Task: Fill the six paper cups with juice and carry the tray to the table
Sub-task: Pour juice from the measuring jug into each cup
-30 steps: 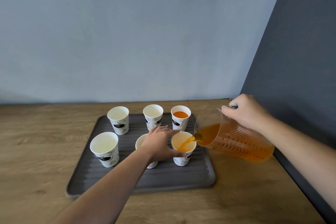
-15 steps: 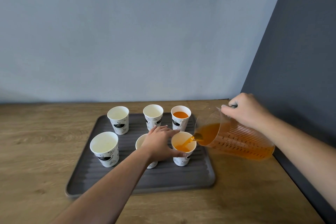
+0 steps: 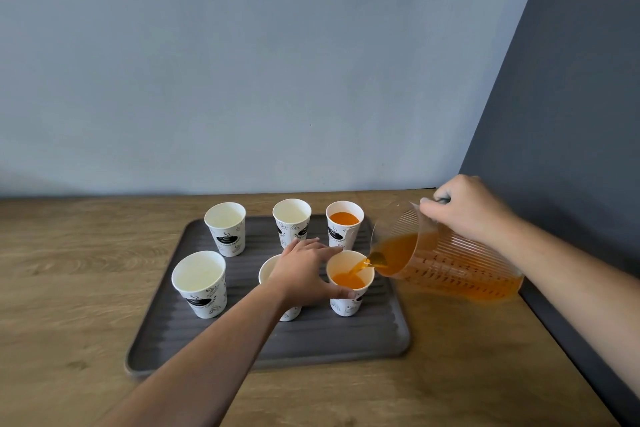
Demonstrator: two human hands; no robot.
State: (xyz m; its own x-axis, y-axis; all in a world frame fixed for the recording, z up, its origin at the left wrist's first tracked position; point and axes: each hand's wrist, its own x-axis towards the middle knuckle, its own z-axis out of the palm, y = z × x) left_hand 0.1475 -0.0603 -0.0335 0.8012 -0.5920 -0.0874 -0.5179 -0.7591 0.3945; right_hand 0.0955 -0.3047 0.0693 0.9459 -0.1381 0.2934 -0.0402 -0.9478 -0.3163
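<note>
Six white paper cups stand in two rows on a dark grey ribbed tray [image 3: 311, 347]. The back right cup [image 3: 344, 222] holds orange juice. My right hand [image 3: 467, 208] grips the handle of a clear ribbed pitcher [image 3: 446, 263], tilted left, and juice streams from its spout into the front right cup [image 3: 349, 284]. My left hand [image 3: 308, 270] wraps that cup's left side, thumb on its front, and partly hides the front middle cup [image 3: 270, 270]. The back left cup [image 3: 225, 228], back middle cup [image 3: 291, 218] and front left cup [image 3: 200, 282] look empty.
The tray lies on a wooden counter [image 3: 69, 288]. A pale blue wall [image 3: 242, 62] rises behind it and a dark grey wall [image 3: 571, 114] closes the right side, close behind the pitcher.
The juice level in the front right cup has risen. Both hands and the pitcher have stayed nearly in place.
</note>
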